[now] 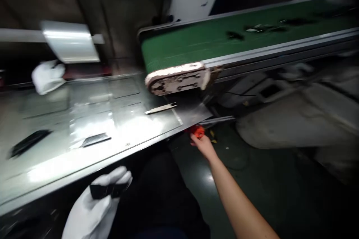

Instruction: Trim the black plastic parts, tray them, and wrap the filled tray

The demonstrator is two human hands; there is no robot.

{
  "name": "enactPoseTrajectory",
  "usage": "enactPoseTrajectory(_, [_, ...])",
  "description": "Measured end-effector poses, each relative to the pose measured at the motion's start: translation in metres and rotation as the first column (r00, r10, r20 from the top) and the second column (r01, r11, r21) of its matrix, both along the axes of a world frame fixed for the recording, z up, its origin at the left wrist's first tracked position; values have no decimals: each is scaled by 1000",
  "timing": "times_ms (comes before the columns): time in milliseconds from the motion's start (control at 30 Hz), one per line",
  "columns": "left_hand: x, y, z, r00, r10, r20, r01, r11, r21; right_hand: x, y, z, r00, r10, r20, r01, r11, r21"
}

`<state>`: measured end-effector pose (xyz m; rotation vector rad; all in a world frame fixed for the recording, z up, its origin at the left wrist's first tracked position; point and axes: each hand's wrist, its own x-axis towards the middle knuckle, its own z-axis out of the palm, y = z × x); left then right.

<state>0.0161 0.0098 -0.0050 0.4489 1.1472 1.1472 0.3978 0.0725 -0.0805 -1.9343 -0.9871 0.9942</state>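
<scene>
Left hand point(91, 209): gloved in white; its grip is closed on a black piece point(101, 191).
Place of the black piece: inside the left grip, between the thumb and the fingers.
Long axis: it runs about crosswise to the left forearm, from one side of the grip to the other.
Nearer hand: the left for the black piece; the right hand point(204, 145) is well apart, to the right and farther forward.
Right grip: bare, closed about a red object point(198, 131), beside the end of the counter point(134, 132); blur hides the fingertips.
Look of the black piece: dark, flat and narrow, one part of it covered by the glove; finer details I cannot tell.
Look of the red object: bright and compact, too blurred for telling its axis.
Ahead of the left grip: a grey flat part point(97, 139), lying on the counter.
</scene>
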Motion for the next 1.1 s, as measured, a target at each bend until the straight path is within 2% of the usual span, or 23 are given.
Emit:
enactPoseTrajectory(33, [-2, 2, 8, 993, 74, 91, -83, 992, 99, -17, 1, -1, 995, 89, -48, -91, 995, -43])
enactPoseTrajectory(100, [-7, 10, 18, 972, 119, 202, -165, 960, 228, -56, 0, 10, 952, 272, -141, -284, 956, -71])
enactPoseTrajectory(167, [-13, 19, 23, 966, 113, 232, -180, 940, 291, -98, -4, 41, 885, 426, -185, -432, 902, 12])
enactPoseTrajectory(200, [-15, 22, 25, 967, 108, 230, -178, 935, 308, -119, -7, 62, 857, 487, -169, -477, 873, 98])
enactPoseTrajectory(233, [-17, 25, 25, 970, 106, 217, -173, 932, 319, -139, -9, 84, 801, 595, -64, -567, 789, 237])
enactPoseTrajectory(267, [-18, 26, 26, 977, 102, 189, -160, 932, 325, -159, -11, 105, 735, 677, 31, -635, 672, 380])
enactPoseTrajectory(300, [-19, 27, 26, 985, 92, 143, -135, 935, 328, -177, -10, 123, 671, 733, 111, -682, 551, 480])
enactPoseTrajectory(333, [-21, 27, 25, 993, 84, 80, -106, 938, 329, -193, -8, 137, 624, 754, 202, -718, 453, 529])
enactPoseTrajectory(367, [-23, 26, 24, 997, 78, 5, -76, 942, 327, -206, -4, 146, 590, 759, 276, -745, 379, 549])
enactPoseTrajectory(433, [-28, 24, 20, 987, 68, -146, -18, 947, 320, -224, 4, 151, 536, 756, 377, -798, 306, 520])
enactPoseTrajectory(533, [-35, 20, 16, 959, 71, -274, 22, 947, 322, -233, 13, 141, 452, 780, 432, -856, 244, 456])
enactPoseTrajectory(633, [-39, 18, 19, 947, 75, -314, 33, 945, 324, -231, 27, 135, 384, 789, 479, -891, 181, 415])
enactPoseTrajectory(733, [-47, 24, 25, 918, 149, -368, 12, 917, 400, -231, 62, 143, 351, 725, 593, -930, 196, 311])
enactPoseTrajectory(800, [-57, 33, 26, 848, 252, -466, 15, 868, 497, -236, 93, 151, 270, 637, 722, -958, 252, 137])
enactPoseTrajectory(833, [-63, 39, 25, 793, 309, -525, 30, 841, 541, -240, 109, 155, 190, 599, 778, -961, 277, 21])
enactPoseTrajectory(900, [-75, 51, 21, 665, 411, -623, 61, 802, 594, -249, 134, 160, 8, 563, 826, -938, 292, -190])
enactPoseTrajectory(933, [-80, 57, 18, 609, 435, -663, 82, 797, 598, -254, 144, 161, -63, 561, 825, -924, 280, -261])
enactPoseTrajectory(1000, [-85, 66, 12, 537, 431, -725, 116, 814, 569, -265, 156, 160, -149, 570, 808, -910, 241, -338])
enactPoseTrajectory(1100, [-87, 71, 9, 524, 417, -743, 101, 836, 540, -278, 162, 155, -192, 592, 783, -905, 202, -375])
